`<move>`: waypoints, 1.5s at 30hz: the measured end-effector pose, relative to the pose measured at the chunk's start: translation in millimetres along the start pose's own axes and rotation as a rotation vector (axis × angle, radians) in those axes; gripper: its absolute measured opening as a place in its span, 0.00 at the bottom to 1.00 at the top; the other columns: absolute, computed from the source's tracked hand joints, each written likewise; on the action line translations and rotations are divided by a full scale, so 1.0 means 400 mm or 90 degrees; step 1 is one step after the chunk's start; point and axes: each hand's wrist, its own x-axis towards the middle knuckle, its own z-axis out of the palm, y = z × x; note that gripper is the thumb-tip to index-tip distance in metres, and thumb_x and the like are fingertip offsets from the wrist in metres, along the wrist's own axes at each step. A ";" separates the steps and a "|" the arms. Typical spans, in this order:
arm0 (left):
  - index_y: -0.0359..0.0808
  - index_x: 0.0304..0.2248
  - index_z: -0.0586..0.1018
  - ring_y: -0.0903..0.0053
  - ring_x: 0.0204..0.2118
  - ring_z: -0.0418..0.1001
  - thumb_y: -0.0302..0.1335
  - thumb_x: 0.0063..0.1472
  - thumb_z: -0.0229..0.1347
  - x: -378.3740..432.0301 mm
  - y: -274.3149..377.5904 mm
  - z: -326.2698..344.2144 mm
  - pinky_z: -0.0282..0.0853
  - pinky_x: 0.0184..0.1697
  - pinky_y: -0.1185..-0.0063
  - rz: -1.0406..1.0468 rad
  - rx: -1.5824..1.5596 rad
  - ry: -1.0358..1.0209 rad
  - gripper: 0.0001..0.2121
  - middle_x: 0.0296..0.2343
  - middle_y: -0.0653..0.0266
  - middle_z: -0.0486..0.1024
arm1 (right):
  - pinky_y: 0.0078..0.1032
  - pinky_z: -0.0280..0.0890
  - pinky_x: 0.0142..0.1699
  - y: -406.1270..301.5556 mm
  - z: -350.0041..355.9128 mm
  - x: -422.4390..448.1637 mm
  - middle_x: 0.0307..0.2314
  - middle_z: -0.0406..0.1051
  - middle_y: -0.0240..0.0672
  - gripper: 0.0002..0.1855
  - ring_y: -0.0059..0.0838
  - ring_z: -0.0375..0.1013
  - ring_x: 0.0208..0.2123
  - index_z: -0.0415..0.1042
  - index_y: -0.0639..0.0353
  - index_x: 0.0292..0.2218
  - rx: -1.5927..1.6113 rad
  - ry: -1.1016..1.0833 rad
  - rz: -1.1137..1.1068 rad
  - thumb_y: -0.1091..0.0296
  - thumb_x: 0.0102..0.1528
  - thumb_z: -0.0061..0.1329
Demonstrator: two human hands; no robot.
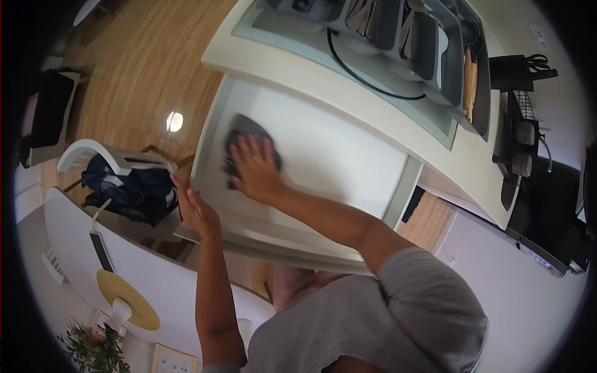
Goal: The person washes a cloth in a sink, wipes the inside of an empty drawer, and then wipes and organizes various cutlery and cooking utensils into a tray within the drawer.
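Observation:
A pulled-out white drawer (336, 149) lies before me, its bare bottom showing around my hand. My right hand (256, 170) presses flat on a dark grey cloth (252, 126) near the drawer's left side; the cloth is blurred and bunched under the fingers. At the drawer's front left corner is my left hand (201, 212), fingers extended and holding nothing. Whether it touches the drawer's edge is hard to tell.
A grey cutlery tray (429, 70) with utensils stands on the countertop (280, 53), beside a black cord (354, 77). A knife block (510, 73) is farther right. On the left are a chair (93, 151) bearing dark clothing and a white table (177, 289) with a lamp (128, 298).

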 end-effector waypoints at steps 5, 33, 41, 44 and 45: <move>0.36 0.57 0.55 0.66 0.44 0.68 0.37 0.64 0.36 -0.001 0.013 0.007 0.62 0.47 0.76 -0.017 -0.025 -0.009 0.24 0.44 0.48 0.68 | 0.42 0.59 0.46 0.260 -0.074 0.330 0.38 0.70 0.47 0.25 0.42 0.68 0.42 0.71 0.59 0.40 0.166 -0.091 0.269 0.48 0.49 0.45; 0.36 0.54 0.52 0.59 0.50 0.60 0.43 0.59 0.48 0.017 0.835 0.473 0.67 0.48 0.62 -0.375 -0.656 -0.512 0.30 0.48 0.46 0.54 | 0.29 0.64 0.32 0.500 -0.932 -0.622 0.22 0.70 0.38 0.09 0.33 0.70 0.25 0.66 0.61 0.33 0.204 0.580 0.488 0.73 0.48 0.50; 0.28 0.46 0.59 0.63 0.40 0.68 0.35 0.62 0.45 0.017 0.804 0.433 0.72 0.43 0.63 -0.328 -0.607 -0.505 0.19 0.40 0.50 0.61 | 0.33 0.59 0.51 0.611 -1.082 -0.342 0.45 0.62 0.51 0.40 0.42 0.63 0.47 0.58 0.71 0.50 0.295 0.501 0.392 0.50 0.45 0.56; 0.28 0.43 0.62 0.64 0.38 0.69 0.35 0.62 0.45 -0.012 0.812 0.439 0.72 0.43 0.64 -0.322 -0.602 -0.481 0.18 0.36 0.52 0.64 | 0.36 0.51 0.56 0.641 -1.039 -0.139 0.49 0.57 0.54 0.44 0.47 0.57 0.51 0.53 0.71 0.53 0.156 0.356 0.412 0.53 0.44 0.57; 0.28 0.43 0.63 0.64 0.38 0.69 0.35 0.62 0.45 -0.010 0.801 0.422 0.72 0.43 0.64 -0.323 -0.607 -0.472 0.18 0.36 0.53 0.65 | 0.35 0.51 0.57 0.608 -1.042 -0.080 0.51 0.54 0.53 0.46 0.47 0.57 0.51 0.50 0.72 0.54 0.033 0.254 0.494 0.54 0.43 0.58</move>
